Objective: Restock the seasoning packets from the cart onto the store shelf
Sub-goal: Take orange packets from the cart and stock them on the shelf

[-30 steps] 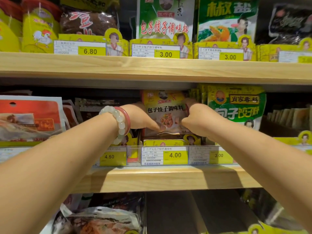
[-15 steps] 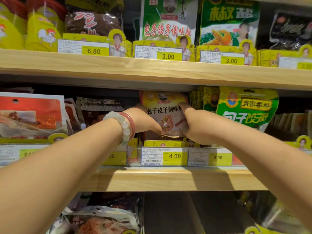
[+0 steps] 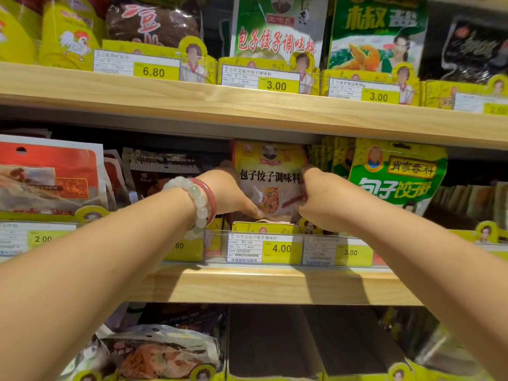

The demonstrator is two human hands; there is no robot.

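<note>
A yellow seasoning packet (image 3: 270, 174) with black lettering stands upright in its slot on the middle wooden shelf (image 3: 264, 284), above the 4.00 price tag (image 3: 265, 248). My left hand (image 3: 229, 195), its wrist wearing a pale bead bracelet and a red bangle, grips the packet's left lower edge. Against the packet's right edge, my right hand (image 3: 320, 199) is closed on it. The packet's bottom is hidden behind my fingers and a yellow tray front. The cart is out of view.
A green packet (image 3: 395, 177) stands right of the yellow one, dark packets (image 3: 162, 171) and a red-and-white pack (image 3: 49, 174) to its left. The upper shelf (image 3: 247, 105) hangs close above. The shelf below holds a dark slot (image 3: 272, 342) and a clear bag (image 3: 159, 350).
Both hands have lifted slightly with the yellow packet, standing it more upright in its slot. The view has tilted a little, so the shelves sit lower in frame.
</note>
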